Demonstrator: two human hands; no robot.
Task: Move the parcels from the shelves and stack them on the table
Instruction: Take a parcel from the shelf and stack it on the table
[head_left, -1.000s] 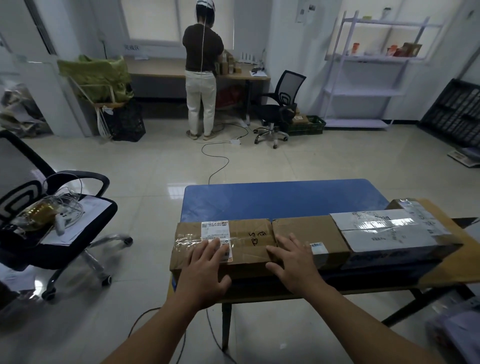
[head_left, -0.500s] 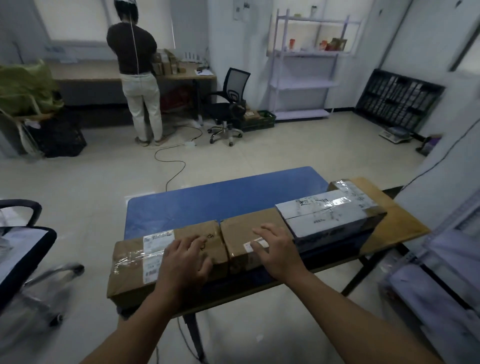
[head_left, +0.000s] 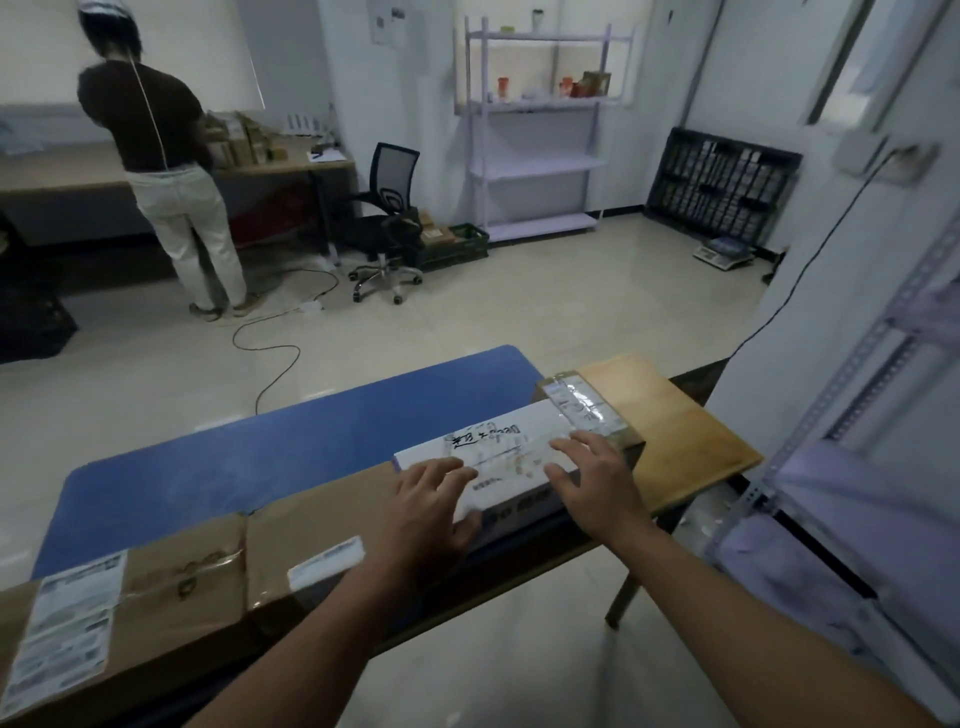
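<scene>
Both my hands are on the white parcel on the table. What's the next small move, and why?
Probably nudge the white parcel into line with the brown parcel beside it, then let go. The left hand and right hand lie flat on its top with fingers spread, which suits pushing rather than lifting, and it already rests on the table.

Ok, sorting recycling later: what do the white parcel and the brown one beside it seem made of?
White parcel: probably cardboard, smooth white face with a slight sheen, marker writing on top. Brown parcel: plain matt cardboard by its raw brown surface, with a white paper label stuck on.
</scene>
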